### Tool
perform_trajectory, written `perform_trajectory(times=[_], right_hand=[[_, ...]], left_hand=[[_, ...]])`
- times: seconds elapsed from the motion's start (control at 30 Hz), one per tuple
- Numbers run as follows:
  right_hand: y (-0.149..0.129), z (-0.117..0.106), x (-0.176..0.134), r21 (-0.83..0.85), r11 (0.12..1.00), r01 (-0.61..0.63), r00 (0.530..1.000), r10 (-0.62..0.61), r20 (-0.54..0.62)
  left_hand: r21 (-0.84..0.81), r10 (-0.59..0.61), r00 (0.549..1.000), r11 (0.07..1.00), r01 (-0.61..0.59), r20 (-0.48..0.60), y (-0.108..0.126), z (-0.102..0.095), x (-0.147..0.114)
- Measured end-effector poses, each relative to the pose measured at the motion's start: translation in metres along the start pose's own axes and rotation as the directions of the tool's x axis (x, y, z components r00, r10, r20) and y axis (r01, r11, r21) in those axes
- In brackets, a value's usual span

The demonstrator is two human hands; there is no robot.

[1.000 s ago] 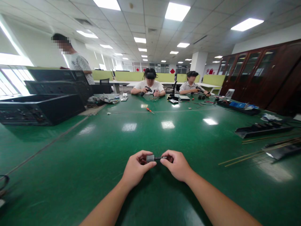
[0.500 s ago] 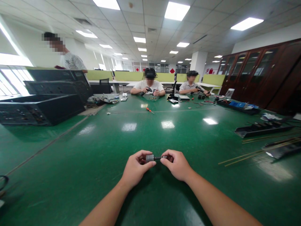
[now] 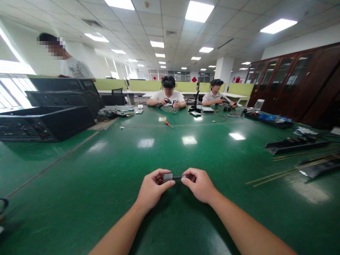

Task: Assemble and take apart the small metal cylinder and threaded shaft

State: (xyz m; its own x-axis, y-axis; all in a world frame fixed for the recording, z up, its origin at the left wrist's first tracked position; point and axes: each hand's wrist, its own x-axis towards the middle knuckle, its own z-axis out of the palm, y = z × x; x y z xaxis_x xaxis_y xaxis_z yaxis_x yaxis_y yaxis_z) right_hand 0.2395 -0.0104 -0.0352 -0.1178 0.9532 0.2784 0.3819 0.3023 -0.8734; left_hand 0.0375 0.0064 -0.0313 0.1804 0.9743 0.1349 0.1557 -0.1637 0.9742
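My left hand (image 3: 152,188) is closed round a small grey metal cylinder (image 3: 168,177), thumb below it and fingers above and behind. From the cylinder's right end a thin dark shaft (image 3: 177,177) points toward my right hand (image 3: 201,185). There, my right thumb and forefinger pinch a small shiny piece (image 3: 184,176) at the shaft's far end. Its exact shape is mostly hidden by the fingertips. Both hands are just above the green tabletop (image 3: 170,152), with the cylinder and shaft lying nearly level between them.
An orange screwdriver (image 3: 168,124) lies farther up the table. Black computer cases (image 3: 61,122) stand at left. On the right are thin brass-coloured rods (image 3: 273,177) and black trays (image 3: 294,146) of parts. Two people (image 3: 166,97) sit across the table; another person (image 3: 75,67) stands at back left.
The cylinder and my left hand have shifted very slightly left; both grips stay the same. The standing person at back left has moved a little to the left.
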Motion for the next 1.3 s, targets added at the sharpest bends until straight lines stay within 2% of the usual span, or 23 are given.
perform_trajectory(times=[1.3], right_hand=[[0.0022, -0.0046, 0.0004, -0.018, 1.0, 0.006, 1.0, -0.007, -0.025]], left_hand=[[-0.038, -0.001, 0.999, 0.999, 0.0, -0.04, 0.0069, 0.0006, -0.0009]])
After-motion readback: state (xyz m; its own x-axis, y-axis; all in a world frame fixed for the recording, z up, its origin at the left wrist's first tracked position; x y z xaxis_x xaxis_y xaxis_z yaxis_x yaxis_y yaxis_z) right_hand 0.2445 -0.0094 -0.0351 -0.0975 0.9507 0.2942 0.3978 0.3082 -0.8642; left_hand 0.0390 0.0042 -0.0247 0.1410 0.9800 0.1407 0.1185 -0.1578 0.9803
